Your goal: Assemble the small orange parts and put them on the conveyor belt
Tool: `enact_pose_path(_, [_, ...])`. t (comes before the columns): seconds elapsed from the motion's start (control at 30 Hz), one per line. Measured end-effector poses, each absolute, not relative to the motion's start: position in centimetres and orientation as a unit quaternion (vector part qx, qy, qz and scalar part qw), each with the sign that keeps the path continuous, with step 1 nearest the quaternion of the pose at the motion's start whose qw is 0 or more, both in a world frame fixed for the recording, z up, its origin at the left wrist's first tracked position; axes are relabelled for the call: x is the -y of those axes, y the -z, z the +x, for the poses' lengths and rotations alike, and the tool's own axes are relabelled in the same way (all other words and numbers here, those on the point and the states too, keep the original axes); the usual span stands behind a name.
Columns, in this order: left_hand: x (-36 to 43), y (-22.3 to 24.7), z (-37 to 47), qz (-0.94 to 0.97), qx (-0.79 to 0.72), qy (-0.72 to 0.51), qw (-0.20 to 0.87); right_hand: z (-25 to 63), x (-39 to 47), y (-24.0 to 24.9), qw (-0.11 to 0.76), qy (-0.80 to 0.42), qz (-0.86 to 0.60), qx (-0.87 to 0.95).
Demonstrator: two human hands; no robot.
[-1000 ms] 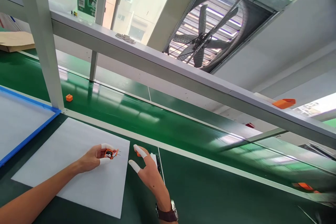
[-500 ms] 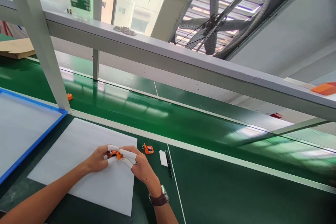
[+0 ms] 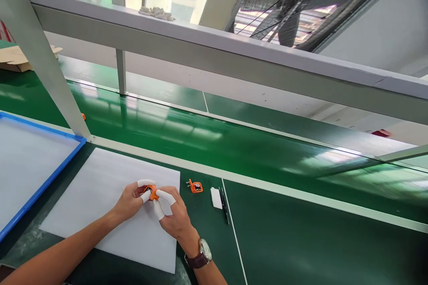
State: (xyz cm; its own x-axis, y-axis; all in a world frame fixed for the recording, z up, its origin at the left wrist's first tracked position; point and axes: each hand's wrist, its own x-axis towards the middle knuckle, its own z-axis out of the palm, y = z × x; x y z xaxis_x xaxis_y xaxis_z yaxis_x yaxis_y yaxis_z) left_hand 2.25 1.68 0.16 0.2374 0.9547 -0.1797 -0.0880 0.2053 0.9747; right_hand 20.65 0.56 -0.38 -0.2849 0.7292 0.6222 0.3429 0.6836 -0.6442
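Note:
A small orange plastic housing (image 3: 154, 194) with something dark inside is held above a white sheet (image 3: 133, 240). My left hand (image 3: 129, 200) pinches it between finger and thumb from the left. From the right, my right hand (image 3: 177, 213) has its fingertips at the housing's edge, the thumb slightly lower. White finger cots cover the working fingertips of both hands. Fingers partly hide the housing, so its details are hard to make out. Right of the sheet lies a similar orange plug housing (image 3: 196, 187) with metal prongs and a dark inside.
Beyond the second housing lie a white rectangular piece (image 3: 216, 198) and a thin dark strip (image 3: 224, 205). A blue-edged white board (image 3: 33, 164) sits at the left. A slanted metal post (image 3: 63, 84) and a long shelf beam (image 3: 214, 53) cross above the green bench.
The camera view has tilted downward and shifted a little. My left thumb now presses over the orange housing, and the right fingers have changed position, the thumb dropping lower.

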Motion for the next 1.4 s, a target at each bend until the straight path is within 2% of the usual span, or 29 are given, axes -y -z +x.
enact_pose_path(0.13, [-2.0,-0.5,2.1,0.451,-0.449,-0.390,0.666,20.9,-0.9,0.8,0.500,-0.189,-0.368,0.761])
enact_pose_path(0.37, [-1.9,0.4,2.0,0.461,-0.467,-0.422,0.625,20.2,-0.6,1.3,0.489,-0.206,-0.354,0.770])
enact_pose_path(0.57, [-2.1,-0.3,1.6,0.471,-0.448,-0.376,0.660,20.6,-0.9,1.9,0.491,-0.198,-0.392,0.752])
enact_pose_path(0.8, [-2.3,0.1,1.5,0.459,-0.442,-0.384,0.668,20.4,-1.0,1.8,0.492,-0.223,-0.392,0.744])
enact_pose_path(0.97, [-2.4,0.4,1.2,0.495,-0.433,-0.359,0.661,20.0,-0.9,2.0,0.486,-0.316,-0.400,0.710])
enact_pose_path(1.2, [-2.2,1.0,1.4,0.497,-0.453,-0.384,0.633,20.6,-1.3,2.0,0.448,-0.593,-0.415,0.524])
enact_pose_path(1.4, [-1.8,1.0,1.4,0.537,-0.447,-0.361,0.617,20.9,-1.8,1.2,0.414,-0.643,-0.434,0.476])
